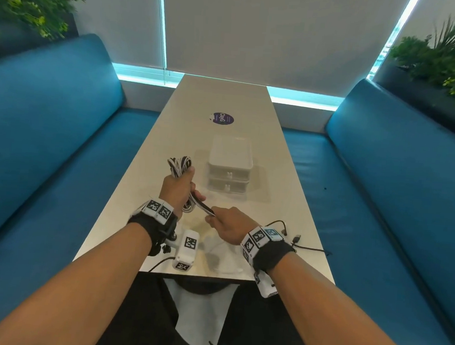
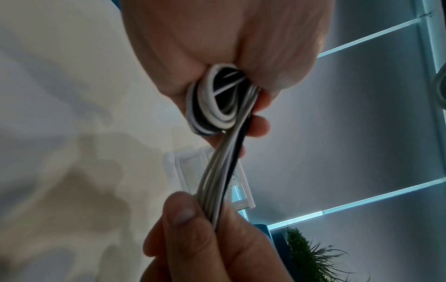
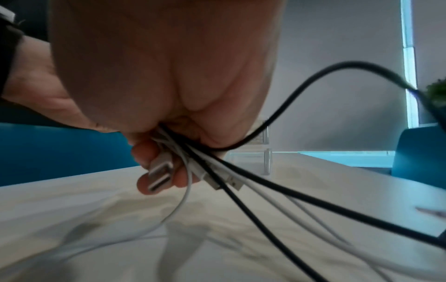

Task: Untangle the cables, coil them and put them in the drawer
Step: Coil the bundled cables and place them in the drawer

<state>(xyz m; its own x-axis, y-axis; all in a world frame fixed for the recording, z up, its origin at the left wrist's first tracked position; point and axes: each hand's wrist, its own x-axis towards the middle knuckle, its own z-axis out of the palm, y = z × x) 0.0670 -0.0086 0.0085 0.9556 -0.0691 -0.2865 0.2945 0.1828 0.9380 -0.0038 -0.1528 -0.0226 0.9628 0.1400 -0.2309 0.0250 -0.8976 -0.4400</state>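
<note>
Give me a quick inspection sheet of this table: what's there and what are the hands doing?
Surface: pale table, round purple sticker near the far end.
Job's things: white drawer unit, two drawers, both closed.
Clutter: nothing seen.
Hands: left hand grips the coil; right hand pinches the strands running from it, with plugs at its fingers.
Cables: black and white together in the coil; a white cable and black ends lie loose on the table.
Surroundings: blue benches both sides, plants behind, blinds down.
</note>
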